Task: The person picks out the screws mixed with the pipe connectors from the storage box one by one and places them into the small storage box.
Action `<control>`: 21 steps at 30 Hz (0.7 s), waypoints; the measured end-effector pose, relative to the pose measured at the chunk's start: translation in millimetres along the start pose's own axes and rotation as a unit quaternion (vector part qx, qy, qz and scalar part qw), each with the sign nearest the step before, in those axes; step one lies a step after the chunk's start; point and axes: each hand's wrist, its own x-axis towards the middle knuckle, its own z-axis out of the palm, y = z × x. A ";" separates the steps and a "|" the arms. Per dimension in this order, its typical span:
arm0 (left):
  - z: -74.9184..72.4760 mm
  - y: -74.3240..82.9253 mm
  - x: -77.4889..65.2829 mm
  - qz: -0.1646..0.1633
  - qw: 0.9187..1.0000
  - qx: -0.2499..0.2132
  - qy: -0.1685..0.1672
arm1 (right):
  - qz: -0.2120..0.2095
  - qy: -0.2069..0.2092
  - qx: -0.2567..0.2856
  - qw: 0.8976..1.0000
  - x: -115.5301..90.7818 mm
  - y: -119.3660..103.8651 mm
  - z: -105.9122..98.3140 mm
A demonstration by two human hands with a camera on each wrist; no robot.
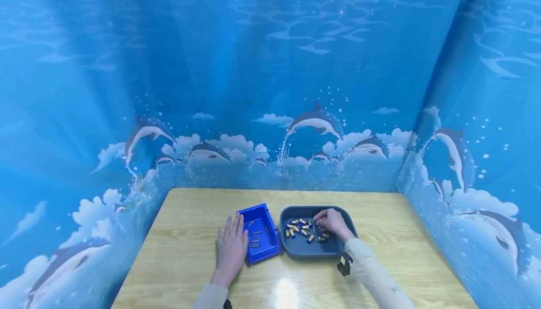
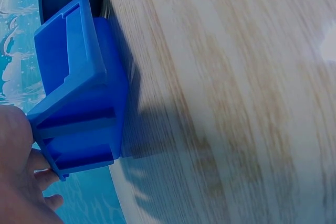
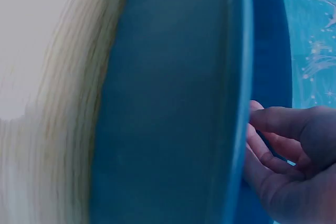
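Observation:
My left hand [image 1: 231, 250] lies with straight fingers along the left side of a blue plastic bin [image 1: 266, 255]; in the left wrist view its fingers reach past the bin's end wall [image 2: 79, 129]. Several thin metal pins [image 1: 255, 240] lie loose on that bin's floor. My right hand [image 1: 332, 223] reaches into a dark grey tub [image 1: 313, 255], its fingers bent and thumb near the fingertips. Several brass fittings with blue ends [image 1: 303, 232] are scattered about the tub, just left of and below this hand. The tub's wall hides the fingertips in the right wrist view, so whether they pinch anything is unclear.
Both containers stand side by side on a light wooden table [image 1: 194, 220]. A blue curtain [image 1: 262, 88] printed with dolphins encloses the table's back and sides. A small black device [image 1: 344, 264] sits on the right wrist, just outside the tub's near right corner.

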 end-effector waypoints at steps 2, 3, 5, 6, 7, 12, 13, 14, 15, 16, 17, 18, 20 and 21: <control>-0.5 0.0 -0.2 -0.001 1.000 0.001 -0.002 | 0.010 -0.007 0.044 0.999 -0.6 -0.9 0.9; -0.8 0.0 -0.3 -0.001 1.000 0.001 -0.003 | 0.016 -0.010 0.068 0.998 -1.1 -1.4 1.3; -0.9 0.2 -0.2 -0.003 1.000 0.003 -0.006 | 0.021 -0.018 0.105 0.994 -1.9 -1.9 2.1; -0.9 0.2 -0.2 -0.003 1.000 0.005 -0.006 | 0.021 -0.022 0.116 0.993 -2.5 -2.3 2.3; -0.8 0.3 -0.1 -0.004 1.000 0.006 -0.006 | 0.022 -0.025 0.128 0.991 -2.7 -2.7 2.6; -0.6 0.5 0.3 -0.006 1.000 0.009 -0.005 | 0.028 -0.029 0.161 0.986 -2.6 -4.0 3.8; -0.6 0.6 0.4 -0.006 1.000 0.009 -0.005 | 0.031 -0.028 0.167 0.985 -2.6 -4.0 4.1; -0.6 0.6 0.6 -0.006 1.000 0.009 -0.005 | 0.033 -0.028 0.172 0.984 -2.7 -4.0 4.4; -0.6 0.6 0.7 -0.007 1.000 0.009 -0.006 | 0.033 -0.029 0.177 0.983 -3.3 -4.4 4.5; -0.6 0.7 0.8 -0.008 1.000 0.009 -0.007 | 0.034 -0.030 0.183 0.982 -3.6 -4.6 4.7; -0.5 0.7 0.8 -0.008 1.000 0.008 -0.008 | 0.032 -0.032 0.189 0.981 -4.1 -5.1 5.1; -0.3 0.6 0.8 -0.008 1.000 0.007 -0.008 | 0.031 -0.034 0.196 0.979 -4.7 -5.8 5.3; 0.0 0.6 0.7 -0.009 1.000 0.006 -0.008 | 0.026 -0.039 0.210 0.977 -5.7 -7.7 6.1; 0.3 0.5 0.4 -0.008 1.000 0.005 -0.007 | 0.024 -0.042 0.217 0.975 -6.3 -9.1 6.5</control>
